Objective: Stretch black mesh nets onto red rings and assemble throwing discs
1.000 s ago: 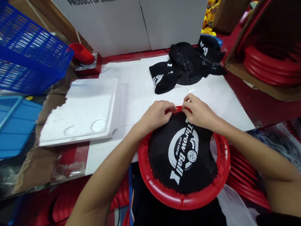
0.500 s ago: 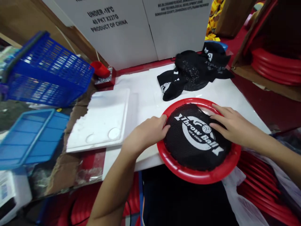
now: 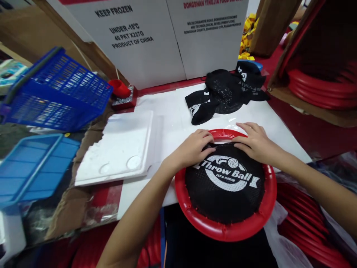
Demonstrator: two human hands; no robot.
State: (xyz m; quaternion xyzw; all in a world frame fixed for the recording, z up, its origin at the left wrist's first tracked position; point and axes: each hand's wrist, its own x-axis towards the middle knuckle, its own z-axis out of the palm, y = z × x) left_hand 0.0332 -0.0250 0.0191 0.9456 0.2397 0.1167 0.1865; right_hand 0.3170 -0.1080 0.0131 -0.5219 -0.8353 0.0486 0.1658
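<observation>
A red plastic ring [image 3: 225, 233] rests at the table's front edge, partly over my lap. Black mesh fabric [image 3: 223, 204] printed "Throw Ball" is stretched across it, and a gap shows between the mesh's far edge and the rim. At the upper left of the ring, my left hand [image 3: 196, 149] is closed, fingers and thumb gripping the mesh edge by the rim. My right hand [image 3: 255, 143] is closed on the mesh edge at the upper right, its fingers reaching across the rim. Behind the ring lie several loose black mesh pieces [image 3: 223, 93].
A white foam slab [image 3: 119, 141] lies left on the white table [image 3: 170, 108]. Beside it are a red cup [image 3: 119, 88], a blue basket [image 3: 58, 93] and a light-blue tray [image 3: 36, 163]. A white carton [image 3: 150, 59] stands behind. Red rings [image 3: 320, 87] fill a box at right.
The ring sits lower and slightly left in view. Both hands have shifted toward its far rim, closer together, and the mesh has been drawn so that a gap shows along the top.
</observation>
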